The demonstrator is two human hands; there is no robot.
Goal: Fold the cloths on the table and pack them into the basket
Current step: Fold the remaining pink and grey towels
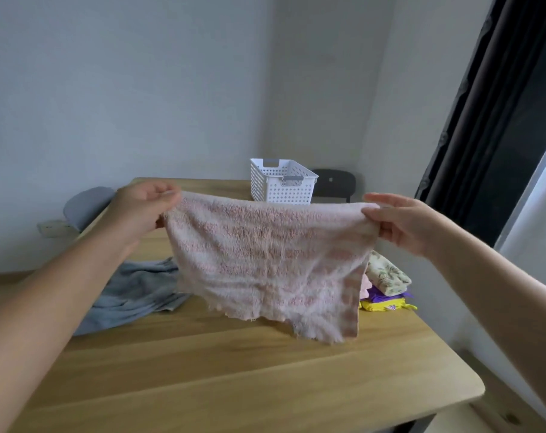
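The one camera sat on the person's head, facing forward and a little down across the table (265,385) toward the basket (282,182) and far wall (124,89); left hand (143,210), right hand (403,223) and cloth (265,260) hung close before the lens, mid-frame

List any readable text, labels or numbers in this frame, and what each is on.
None readable.
Yellow cloth: purple print, no letters legible.
White object at far left: tiny marks, too blurred to read.
Black chair: small pale spot, too small to read.
Basket, pink towel: no text visible.
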